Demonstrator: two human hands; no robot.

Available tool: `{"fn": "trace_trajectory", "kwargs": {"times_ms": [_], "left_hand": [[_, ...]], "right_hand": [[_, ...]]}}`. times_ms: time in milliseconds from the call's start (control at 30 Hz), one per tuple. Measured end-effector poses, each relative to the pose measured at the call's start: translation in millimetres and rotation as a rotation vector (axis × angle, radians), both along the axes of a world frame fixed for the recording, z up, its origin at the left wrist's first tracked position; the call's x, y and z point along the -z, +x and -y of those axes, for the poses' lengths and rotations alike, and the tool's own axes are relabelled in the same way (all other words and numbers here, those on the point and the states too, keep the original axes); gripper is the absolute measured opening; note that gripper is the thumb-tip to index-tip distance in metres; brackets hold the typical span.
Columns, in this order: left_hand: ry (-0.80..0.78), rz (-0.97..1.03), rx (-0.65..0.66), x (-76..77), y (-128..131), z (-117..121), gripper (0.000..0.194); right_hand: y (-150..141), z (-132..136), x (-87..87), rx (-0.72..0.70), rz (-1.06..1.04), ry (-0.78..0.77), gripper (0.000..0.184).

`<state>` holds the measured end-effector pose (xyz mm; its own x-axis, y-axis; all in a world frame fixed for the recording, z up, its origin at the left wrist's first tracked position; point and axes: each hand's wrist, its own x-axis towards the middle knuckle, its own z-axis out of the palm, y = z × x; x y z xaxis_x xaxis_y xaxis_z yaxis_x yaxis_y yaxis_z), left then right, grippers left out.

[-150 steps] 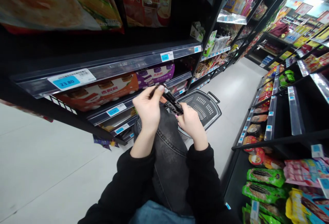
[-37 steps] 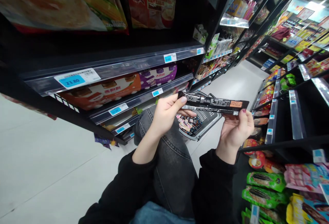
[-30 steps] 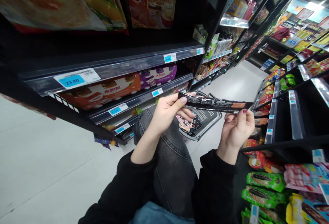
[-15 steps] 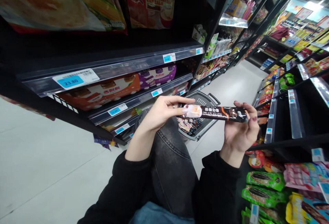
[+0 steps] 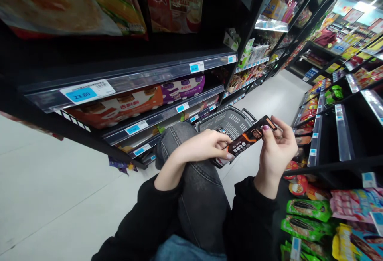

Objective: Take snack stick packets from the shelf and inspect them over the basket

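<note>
A long, narrow dark stick packet (image 5: 243, 141) with orange and white print is stretched between my two hands, tilted so its right end is higher. My left hand (image 5: 206, 146) pinches its lower end between thumb and fingers. At the upper end, my right hand (image 5: 277, 149) grips it with the thumb on the front and fingers behind. Below and beyond the packet is a grey plastic shopping basket (image 5: 209, 123). Part of the basket and its contents is hidden by my left hand, the packet and my knee.
Dark shelving (image 5: 143, 65) with price tags rises on the left, holding orange boxes (image 5: 128, 103) and a purple box (image 5: 184, 87). Right of me, another rack carries green snack bags (image 5: 308, 209) and a pink bag (image 5: 353, 205). A pale floor aisle (image 5: 278, 89) runs between them.
The packet has gone from nearly level to slanted, its right end raised and its left end lowered, and another face shows. My right thumb now lies on its front.
</note>
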<state>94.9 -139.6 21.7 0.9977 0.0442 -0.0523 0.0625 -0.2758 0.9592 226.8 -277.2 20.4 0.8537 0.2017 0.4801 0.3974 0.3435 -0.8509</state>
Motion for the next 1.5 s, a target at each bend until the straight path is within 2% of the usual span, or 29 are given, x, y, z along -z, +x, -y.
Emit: {"fn": "trace_trajectory", "kwargs": {"times_ms": [67, 133, 267, 333, 600, 800, 967, 1267, 1400, 1500], "left_hand": [[-0.002, 0.039, -0.012, 2.2, 7, 7, 0.025], [-0.071, 0.076, -0.074, 3.5, 12, 12, 0.027], [-0.328, 0.124, -0.222, 3.9, 16, 20, 0.03], [-0.386, 0.127, -0.249, 3.3, 17, 22, 0.028], [-0.32, 0.177, -0.298, 5.5, 18, 22, 0.026], [-0.277, 0.213, -0.295, 5.0, 18, 23, 0.036], [-0.295, 0.186, -0.341, 4.3, 17, 21, 0.031], [-0.436, 0.131, -0.356, -2.6, 16, 27, 0.025], [-0.392, 0.162, -0.338, -4.6, 14, 27, 0.023], [-0.307, 0.177, -0.273, -3.7, 12, 25, 0.027]], "right_hand": [[-1, 0, -0.5, -0.057, -0.029, 0.044, 0.033], [-1, 0, -0.2, -0.137, -0.061, 0.044, 0.035], [0, 0, 1.3, -0.261, -0.042, -0.145, 0.03], [-2, -1, 1.2, -0.286, -0.013, -0.202, 0.025], [-12, -8, -3.8, -0.188, 0.017, -0.162, 0.022], [-10, -9, -3.2, -0.102, 0.014, -0.133, 0.022], [-11, -11, -2.9, -0.117, 0.01, -0.123, 0.022], [-10, -11, -2.9, -0.093, -0.021, -0.143, 0.024], [-9, -11, -0.5, -0.118, -0.084, -0.133, 0.026], [-9, -11, 1.8, -0.127, -0.114, -0.088, 0.027]]}}
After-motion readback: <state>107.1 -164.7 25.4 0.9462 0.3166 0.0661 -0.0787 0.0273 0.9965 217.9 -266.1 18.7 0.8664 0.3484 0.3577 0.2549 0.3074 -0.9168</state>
